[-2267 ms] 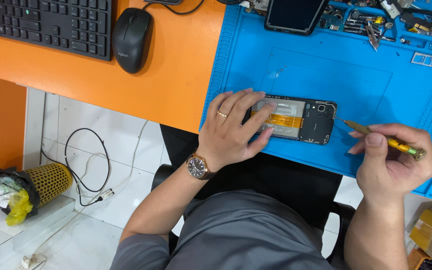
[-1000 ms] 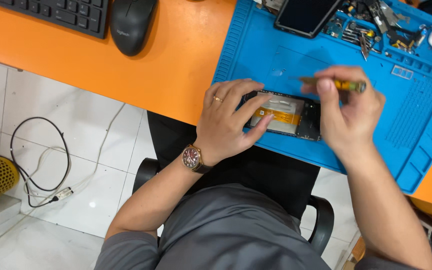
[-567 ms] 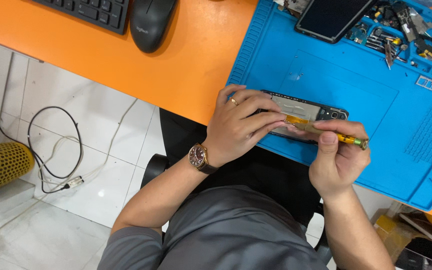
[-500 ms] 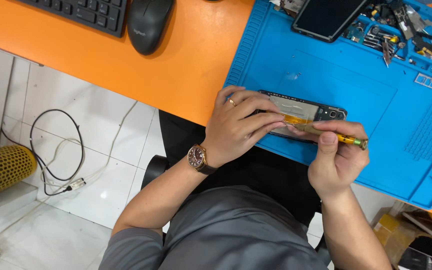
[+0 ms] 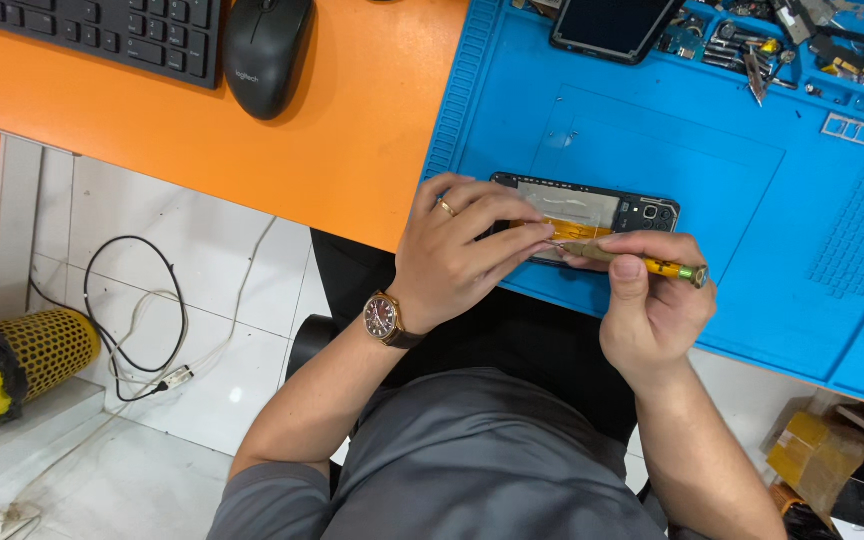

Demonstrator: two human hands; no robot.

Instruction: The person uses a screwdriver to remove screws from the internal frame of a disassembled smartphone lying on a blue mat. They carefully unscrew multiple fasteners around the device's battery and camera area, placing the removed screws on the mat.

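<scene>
Hands meet over an opened black smartphone with its back cover off (image 5: 592,212), lying flat near the front edge of a blue silicone repair mat (image 5: 652,140) on an orange desk (image 5: 252,140). Phone's long axis runs left to right across the person's body, camera end to the right. Left hand (image 5: 452,255), ring on one finger and round wristwatch on a brown strap (image 5: 384,318), lies over the phone's left end, fingers curled down on it and pinning it to the mat. Right hand (image 5: 652,300) pinches a slim yellow-handled precision screwdriver with a green cap (image 5: 632,262), thumb and fingers closed tight on the shaft; tool lies nearly parallel to the phone, tip pointing left onto the yellow strip inside the case, just beside the left fingertips. Right hand sits below and right of the phone. Farther up the mat: a dark flat screen panel (image 5: 612,25) and trays of small metal parts (image 5: 772,45). Black keyboard (image 5: 102,30) and black mouse (image 5: 267,50) left. Yellowish cardboard boxes (image 5: 812,450) on the floor at lower right; markings too small to tell.
</scene>
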